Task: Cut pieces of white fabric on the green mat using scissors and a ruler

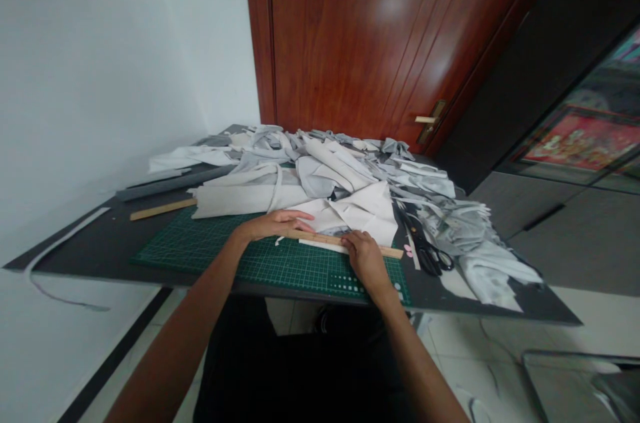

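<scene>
A wooden ruler (pixel 391 252) lies across the green cutting mat (pixel 285 269), along the near edge of a piece of pale fabric (pixel 367 209). My left hand (pixel 273 224) rests on the ruler's left part with fingers stretched out flat, touching the fabric. Curled over the ruler further right are the fingers of my right hand (pixel 364 256); their tips are partly hidden. Just below the ruler shows a narrow white strip of fabric (pixel 320 246), which runs under my right hand.
Heaped pale and grey fabric (pixel 330 166) covers the table's back and right. Black scissors (pixel 427 253) lie right of the mat. A second wooden strip (pixel 163 209) is at the left, near a dark roll (pixel 175 184). A white strip (pixel 65 239) hangs over the table's front edge.
</scene>
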{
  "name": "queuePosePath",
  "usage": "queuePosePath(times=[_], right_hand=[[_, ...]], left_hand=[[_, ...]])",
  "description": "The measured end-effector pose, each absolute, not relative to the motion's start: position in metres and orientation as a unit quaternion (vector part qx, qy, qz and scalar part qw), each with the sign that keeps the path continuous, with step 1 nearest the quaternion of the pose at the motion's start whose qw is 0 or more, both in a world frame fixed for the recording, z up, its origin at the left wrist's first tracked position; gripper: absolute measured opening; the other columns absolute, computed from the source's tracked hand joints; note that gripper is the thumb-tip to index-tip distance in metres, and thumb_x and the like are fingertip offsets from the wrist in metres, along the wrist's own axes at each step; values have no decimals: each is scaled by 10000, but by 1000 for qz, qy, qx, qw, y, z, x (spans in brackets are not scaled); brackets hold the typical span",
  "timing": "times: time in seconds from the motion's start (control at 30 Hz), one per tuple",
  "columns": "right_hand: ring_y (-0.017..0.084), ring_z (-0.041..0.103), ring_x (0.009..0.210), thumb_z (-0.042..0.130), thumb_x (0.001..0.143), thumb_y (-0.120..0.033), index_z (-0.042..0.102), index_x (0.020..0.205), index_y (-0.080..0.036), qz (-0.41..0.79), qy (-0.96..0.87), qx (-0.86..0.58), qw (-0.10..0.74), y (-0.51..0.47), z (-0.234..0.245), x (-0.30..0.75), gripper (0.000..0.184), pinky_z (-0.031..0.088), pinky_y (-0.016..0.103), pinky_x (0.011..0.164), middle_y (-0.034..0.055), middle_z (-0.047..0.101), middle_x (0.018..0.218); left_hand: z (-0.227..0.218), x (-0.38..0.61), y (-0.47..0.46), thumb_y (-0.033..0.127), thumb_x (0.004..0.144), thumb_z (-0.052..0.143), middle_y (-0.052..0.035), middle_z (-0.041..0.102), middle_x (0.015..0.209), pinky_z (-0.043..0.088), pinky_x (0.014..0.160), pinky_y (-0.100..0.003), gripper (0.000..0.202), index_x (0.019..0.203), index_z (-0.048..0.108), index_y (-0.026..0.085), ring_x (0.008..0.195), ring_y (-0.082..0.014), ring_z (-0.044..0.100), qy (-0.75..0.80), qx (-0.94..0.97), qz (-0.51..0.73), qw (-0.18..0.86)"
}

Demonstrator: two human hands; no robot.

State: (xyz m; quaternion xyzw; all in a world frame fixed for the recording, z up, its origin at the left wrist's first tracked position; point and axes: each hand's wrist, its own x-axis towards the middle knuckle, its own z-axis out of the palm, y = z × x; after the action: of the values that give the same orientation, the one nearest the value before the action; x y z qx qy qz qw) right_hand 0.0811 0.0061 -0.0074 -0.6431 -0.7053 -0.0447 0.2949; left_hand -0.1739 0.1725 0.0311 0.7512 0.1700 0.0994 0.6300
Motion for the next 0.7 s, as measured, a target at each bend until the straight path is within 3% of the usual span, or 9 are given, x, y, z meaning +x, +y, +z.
queuePosePath(times=[0.2, 0.43, 0.7], right_hand=[[249, 606, 887, 488, 1027, -146, 739, 945, -176, 1, -726, -595, 345, 3, -12, 82, 266, 474, 378, 850, 92, 712, 897], [238, 576, 822, 472, 1024, -137, 737, 946, -190, -13, -720, -599, 350, -27, -16, 75, 282, 457, 369, 793, 78, 688, 857], [249, 584, 842, 434, 1026, -138, 743, 997, -196, 0, -690, -632, 352, -50, -16, 68, 316, 477, 377, 790, 83, 682, 879]], left_hand=[[36, -175, 177, 606, 957, 611, -143, 667, 1382, 337, 1183, -406, 640, 1438, 557, 186, 1367, -264, 569, 182, 759, 94, 618], [42, -167, 173, 710, 932, 557, -77, 658, 1406, 294, 1215, -334, 705, 1425, 587, 208, 1421, -227, 507, 181, 815, 54, 548], [39, -161, 158, 647, 974, 531, -9, 650, 1428, 353, 1179, -333, 504, 1279, 712, 289, 1352, -234, 570, 204, 873, 80, 437]])
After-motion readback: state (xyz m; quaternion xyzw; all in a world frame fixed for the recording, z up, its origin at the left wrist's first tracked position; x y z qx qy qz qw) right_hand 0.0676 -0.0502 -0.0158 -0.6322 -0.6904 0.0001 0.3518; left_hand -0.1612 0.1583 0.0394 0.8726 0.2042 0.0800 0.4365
